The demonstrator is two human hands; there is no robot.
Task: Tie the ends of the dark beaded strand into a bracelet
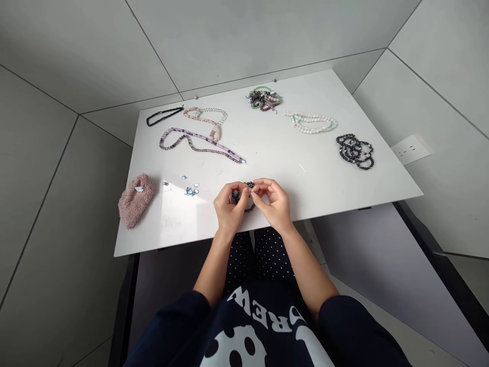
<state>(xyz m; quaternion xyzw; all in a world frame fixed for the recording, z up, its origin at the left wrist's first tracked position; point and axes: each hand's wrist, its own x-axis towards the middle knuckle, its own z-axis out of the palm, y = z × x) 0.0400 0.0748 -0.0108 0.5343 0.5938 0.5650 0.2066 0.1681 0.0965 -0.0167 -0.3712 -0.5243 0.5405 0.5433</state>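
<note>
A dark beaded bracelet (250,205) is between my two hands, close to the front edge of the white table. My left hand (230,205) pinches it with thumb and fingers. From the other side, my right hand (273,200) meets it in a pinch, with the fingertips of both hands almost together. The bit of the strand at the fingertips is too small to make out, and part of the bracelet is hidden behind the fingers. Small blue-and-clear scraps (191,191) lie to the left of my left hand.
The white table (275,168) holds a purple bead strand (198,136), a pink-and-clear strand (208,120), a black loop (164,116), a mixed bead pile (264,99), a pale strand (311,124) and dark bracelets (355,152). A fuzzy pink pouch-like thing (136,201) sits at left.
</note>
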